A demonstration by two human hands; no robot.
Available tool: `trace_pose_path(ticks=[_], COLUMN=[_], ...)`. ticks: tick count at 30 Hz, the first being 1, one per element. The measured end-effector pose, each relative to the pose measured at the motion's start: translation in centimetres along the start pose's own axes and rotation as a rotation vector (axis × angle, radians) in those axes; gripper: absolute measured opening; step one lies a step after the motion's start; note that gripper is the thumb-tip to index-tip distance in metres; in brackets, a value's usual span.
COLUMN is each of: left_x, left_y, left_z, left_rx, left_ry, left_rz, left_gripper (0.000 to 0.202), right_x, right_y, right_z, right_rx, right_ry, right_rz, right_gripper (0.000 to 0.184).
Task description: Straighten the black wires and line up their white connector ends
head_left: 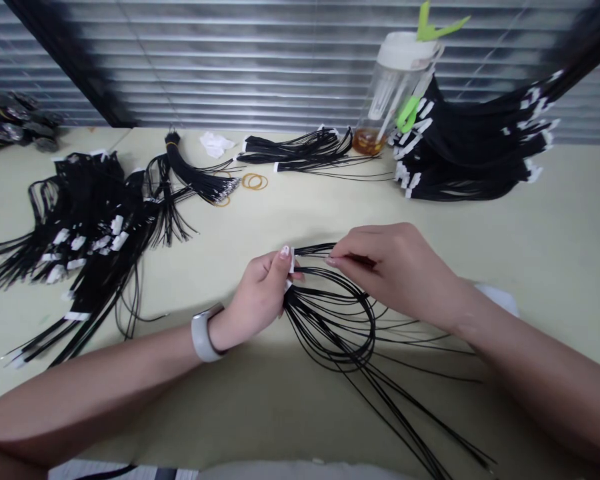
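Observation:
My left hand is closed on a white connector at the end of a black wire harness. Several thin black wires leave the connector, some looping round below it and others trailing down to the front right. Just right of the connector, my right hand is closed, thumb and index finger pinching one of the thin black wires close to the housing. The wire's tip is too small to make out. A second white connector edge shows under my left fingers, partly hidden.
Black wire bundles with white connectors lie at left, beside a tied bundle and rubber bands. Behind are loose harnesses, crumpled tissue and a drink bottle. A harness stack sits back right, before the blinds.

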State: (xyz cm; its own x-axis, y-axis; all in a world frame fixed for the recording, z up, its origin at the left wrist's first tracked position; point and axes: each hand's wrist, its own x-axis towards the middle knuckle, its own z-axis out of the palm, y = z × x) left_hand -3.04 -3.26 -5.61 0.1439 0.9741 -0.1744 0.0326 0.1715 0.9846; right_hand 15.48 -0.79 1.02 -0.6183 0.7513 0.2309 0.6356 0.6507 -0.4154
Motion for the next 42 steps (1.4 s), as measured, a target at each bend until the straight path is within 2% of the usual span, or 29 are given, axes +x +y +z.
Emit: trace_pose_path(ticks=[5, 11, 17, 21, 22, 25, 28, 31, 34, 38, 42], left_x=[0.0, -0.1, -0.3, -0.1, 0.0, 0.2, 0.3, -0.1, -0.9, -2.0, -2.1], left_y=[0.0, 0.2, 0.1, -0.1, -0.2, -0.3, -0.4, -0.4, -0.2, 0.2, 0.5], left_z=[0.0, 0.1, 0.0, 0.1, 0.1, 0.0, 0.0, 0.1, 0.6, 1.2, 1.1], left_rx=[-0.003, 0.069, 0.173, 0.123, 0.098, 0.062, 0.059, 0.033, 0.044, 0.159, 0.28], left_ry=[0.006, -0.027, -0.045, -0.025, -0.003, 0.059, 0.068, 0.074, 0.075, 0.05, 0.0], left_rz=[0.0, 0.03, 0.082, 0.073, 0.063, 0.044, 0.07, 0.087, 0.05, 0.071, 0.139], left_gripper=[0.042, 0.044, 0.046, 0.044, 0.043, 0.042, 0.044, 0.043, 0.041, 0.041, 0.039], right_x=[0.0, 0.2, 0.3, 0.5, 0.5, -0.2, -1.7, -3.3, -4.2, -4.6, -4.6], right_y=[0.2, -0.2, 0.0, 0.6, 0.6, -0.2, -1.8, -3.2, -3.8, -4.0, -4.0], right_z=[0.0, 0.7, 2.1, 1.7, 1.3, 0.1, -0.3, 0.8, 2.3, 3.6, 4.0], right_rx=[0.023, 0.035, 0.051, 0.009, -0.014, -0.097, -0.162, -0.054, 0.139, 0.38, 0.381], right_ry=[-0.071, -0.049, -0.058, -0.073, -0.061, 0.085, 0.23, 0.052, -0.091, -0.124, -0.097], right_rz=[-0.039, 0.018, 0.008, 0.047, 0.06, 0.094, 0.11, 0.165, 0.282, 0.25, 0.238], right_gripper=[0.017, 0.016, 0.018, 0.011, 0.007, 0.025, 0.011, 0.027, 0.025, 0.019, 0.019])
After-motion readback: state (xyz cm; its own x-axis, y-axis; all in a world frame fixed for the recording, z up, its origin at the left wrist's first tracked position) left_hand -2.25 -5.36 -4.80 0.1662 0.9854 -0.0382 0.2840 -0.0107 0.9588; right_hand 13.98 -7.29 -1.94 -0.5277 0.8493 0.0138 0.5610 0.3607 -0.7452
